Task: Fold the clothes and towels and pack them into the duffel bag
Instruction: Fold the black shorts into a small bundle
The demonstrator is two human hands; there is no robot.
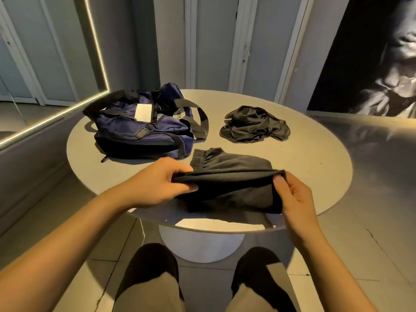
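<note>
Head view, left hand point(157, 183) and right hand point(295, 194) pinching matte dark shorts point(229, 188) (ribbed waistband), round table point(315, 154), navy duffel bag point(139, 129).

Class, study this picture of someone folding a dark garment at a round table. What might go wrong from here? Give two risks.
1. The grey garment lies close to the near edge of the table, pinched only at its ends by the left hand and right hand; a slipped grip might drop it floorwards.
2. The duffel bag has straps sprawled across its top, which might snag during packing.
</note>
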